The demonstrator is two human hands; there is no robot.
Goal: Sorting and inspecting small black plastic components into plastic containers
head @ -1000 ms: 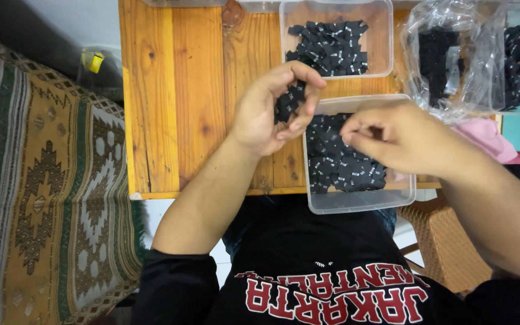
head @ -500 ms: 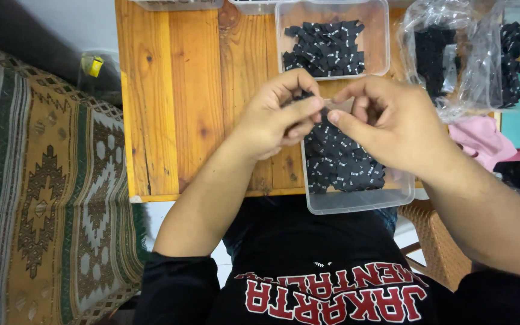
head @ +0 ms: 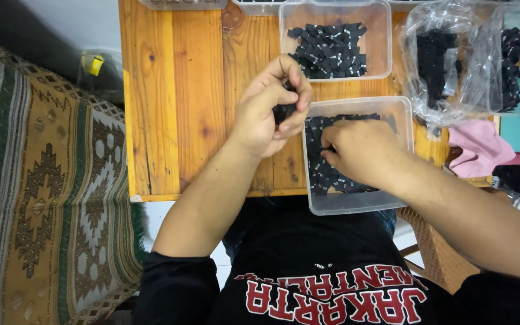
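Head view: sorting small black pieces, by the look of it. Left hand [head: 269, 111] curled, pinching a clump of black pieces [head: 284, 112] over the wooden table [head: 176, 96]. Right hand [head: 359, 150] down in the near tub [head: 356, 201], fingers bent onto flat, matte pieces. Next likely needs a clean single-piece pick. Far tub [head: 332, 12] clear, rigid plastic; crinkled bag [head: 452, 60] beside.

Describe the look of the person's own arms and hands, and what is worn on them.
Both forearms are bare. The left hand and right hand wear no gloves, and no rings or watch show. Black sleeves are pushed up near the elbows, part of a black top with red and white lettering.
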